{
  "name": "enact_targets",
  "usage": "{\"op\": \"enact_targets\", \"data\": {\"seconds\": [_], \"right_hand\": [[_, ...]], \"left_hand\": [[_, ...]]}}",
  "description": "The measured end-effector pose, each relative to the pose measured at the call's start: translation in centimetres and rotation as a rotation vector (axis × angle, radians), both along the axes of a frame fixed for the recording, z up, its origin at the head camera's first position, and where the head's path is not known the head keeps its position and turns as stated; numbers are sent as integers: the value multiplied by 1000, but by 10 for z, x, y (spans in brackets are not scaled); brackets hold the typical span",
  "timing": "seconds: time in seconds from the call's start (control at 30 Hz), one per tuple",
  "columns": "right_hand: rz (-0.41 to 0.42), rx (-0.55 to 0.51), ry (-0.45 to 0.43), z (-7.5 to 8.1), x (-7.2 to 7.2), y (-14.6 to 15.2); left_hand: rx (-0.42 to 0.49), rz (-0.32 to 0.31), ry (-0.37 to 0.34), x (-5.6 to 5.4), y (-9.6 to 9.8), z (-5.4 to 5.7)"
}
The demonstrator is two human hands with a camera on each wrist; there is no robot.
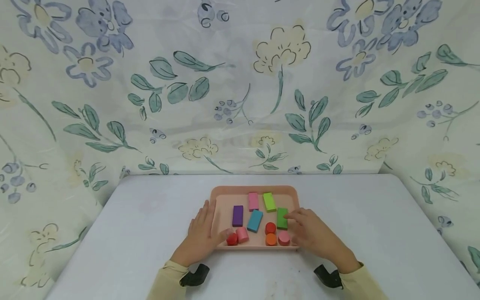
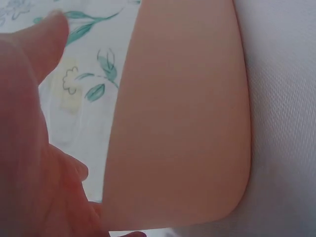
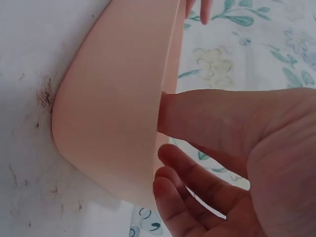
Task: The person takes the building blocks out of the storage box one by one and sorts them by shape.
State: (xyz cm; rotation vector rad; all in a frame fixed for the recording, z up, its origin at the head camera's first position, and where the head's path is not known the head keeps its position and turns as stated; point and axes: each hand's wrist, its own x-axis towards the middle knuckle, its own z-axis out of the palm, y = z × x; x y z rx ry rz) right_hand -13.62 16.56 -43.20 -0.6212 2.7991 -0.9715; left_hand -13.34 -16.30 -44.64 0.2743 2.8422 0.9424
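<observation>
The tray sits between the two hands, holding coloured blocks and cylinders. Nearest the right fingers is the green block, just under the tip of one of them; whether that tip touches it cannot be told. The red cylinder, orange cylinder and pink cylinder cluster just beside the right hand, toward the person. Between the two sets of fingers lie the blue block and purple block, with the pink block and lime block farther off. Another red piece is next to the left thumb, a pink piece beyond it.

The left hand lies along the tray's side, fingers long and loose, thumb spread over the rim, gripping no piece. The right fingers are bent and parted at the opposite rim, with nothing visibly pinched.

The step in hand appears to be arranging pieces inside the tray, with the green block the likeliest one at issue. Moving it would call for narrowing the right fingers around its sides without nudging the cylinders, while the left hand steadies the tray.

Outward are the white bench and floral cloth.
</observation>
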Motion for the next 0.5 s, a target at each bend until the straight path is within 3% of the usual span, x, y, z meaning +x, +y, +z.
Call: {"op": "enact_targets", "data": {"seconds": [0.23,0.5], "right_hand": [[77,49,5,0,-2,-4],[126,63,-35,0,-6,-6]], "left_hand": [[-38,-12,-15,-1,1,-4],[-22,20,-36,0,2,-4]]}}
